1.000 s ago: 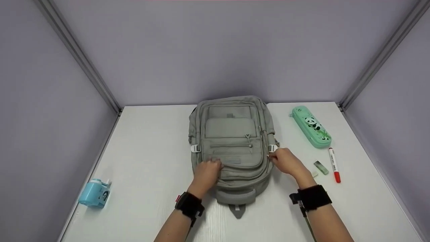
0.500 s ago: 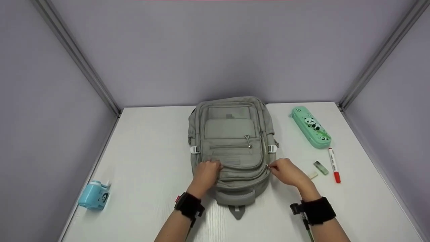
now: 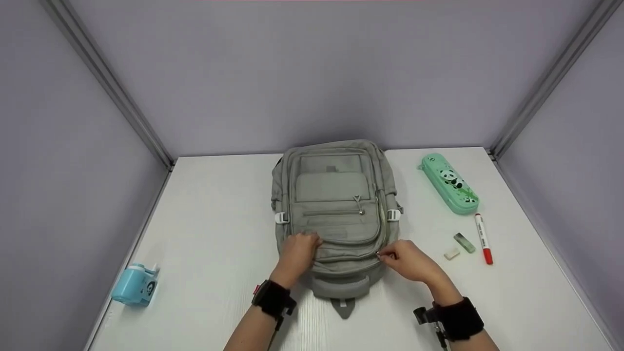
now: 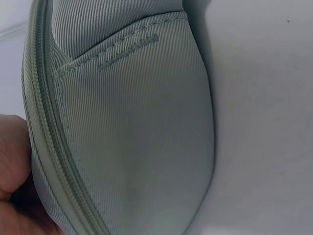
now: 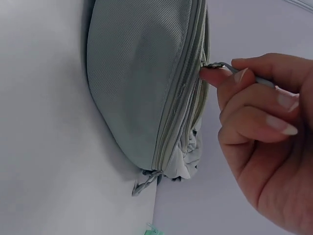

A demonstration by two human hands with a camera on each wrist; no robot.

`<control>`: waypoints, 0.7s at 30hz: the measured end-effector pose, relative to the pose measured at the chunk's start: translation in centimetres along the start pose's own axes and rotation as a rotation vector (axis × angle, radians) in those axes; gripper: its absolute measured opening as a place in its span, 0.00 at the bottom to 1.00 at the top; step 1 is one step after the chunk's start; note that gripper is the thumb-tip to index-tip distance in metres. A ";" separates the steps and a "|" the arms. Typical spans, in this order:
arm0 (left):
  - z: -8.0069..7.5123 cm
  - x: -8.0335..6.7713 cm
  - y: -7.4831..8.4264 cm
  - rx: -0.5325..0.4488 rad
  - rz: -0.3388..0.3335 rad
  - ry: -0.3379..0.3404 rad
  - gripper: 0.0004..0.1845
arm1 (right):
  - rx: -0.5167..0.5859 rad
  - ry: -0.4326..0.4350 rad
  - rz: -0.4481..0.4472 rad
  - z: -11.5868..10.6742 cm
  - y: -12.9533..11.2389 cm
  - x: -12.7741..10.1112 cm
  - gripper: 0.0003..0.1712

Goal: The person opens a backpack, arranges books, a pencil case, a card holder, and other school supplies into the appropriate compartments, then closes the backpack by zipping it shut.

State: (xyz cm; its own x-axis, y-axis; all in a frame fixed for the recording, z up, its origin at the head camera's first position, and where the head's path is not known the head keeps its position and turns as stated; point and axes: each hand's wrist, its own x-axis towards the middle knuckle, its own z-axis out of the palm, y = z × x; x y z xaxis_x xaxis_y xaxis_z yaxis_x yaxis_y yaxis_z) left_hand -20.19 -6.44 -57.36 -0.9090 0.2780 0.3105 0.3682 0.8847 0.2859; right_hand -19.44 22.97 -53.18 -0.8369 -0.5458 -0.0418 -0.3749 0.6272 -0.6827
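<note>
A grey backpack (image 3: 334, 204) lies flat on the white table (image 3: 219, 234), top end toward me. My left hand (image 3: 300, 251) rests on its near left part, fingers curled on the fabric (image 4: 132, 137) beside a zipper seam. My right hand (image 3: 404, 258) pinches a metal zipper pull (image 5: 220, 66) at the backpack's near right corner (image 5: 146, 98); thumb and forefinger grip it against the zipper track.
A green panda pencil case (image 3: 449, 183) lies at the back right. A red marker (image 3: 483, 238), a dark eraser (image 3: 464, 242) and a white eraser (image 3: 451, 253) lie right of the backpack. A blue sharpener (image 3: 134, 291) stands at the front left. Purple walls enclose the table.
My right hand has drawn the zipper pull down the backpack's right side toward the near corner. The left hand has stayed in place on the bag.
</note>
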 end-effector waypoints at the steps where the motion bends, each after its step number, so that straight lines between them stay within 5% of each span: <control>1: 0.0 0.0 0.0 0.003 0.004 0.001 0.14 | 0.020 -0.005 -0.001 0.1 -0.2 0.0 0.10; 16: -0.4 -0.3 0.9 0.052 -0.019 0.039 0.14 | 0.171 -0.021 -0.004 2.8 -2.0 0.5 0.12; 21: -1.1 -1.3 2.9 0.076 0.019 0.195 0.10 | 0.142 0.056 0.051 3.3 -2.2 -0.1 0.08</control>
State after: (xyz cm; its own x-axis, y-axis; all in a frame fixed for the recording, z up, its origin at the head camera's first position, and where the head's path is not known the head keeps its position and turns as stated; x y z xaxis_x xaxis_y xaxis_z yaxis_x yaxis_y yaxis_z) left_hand -17.76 -4.64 -55.90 -0.8441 0.2234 0.4873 0.3625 0.9076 0.2118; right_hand -17.22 19.78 -54.06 -0.8758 -0.4810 -0.0411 -0.2743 0.5660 -0.7774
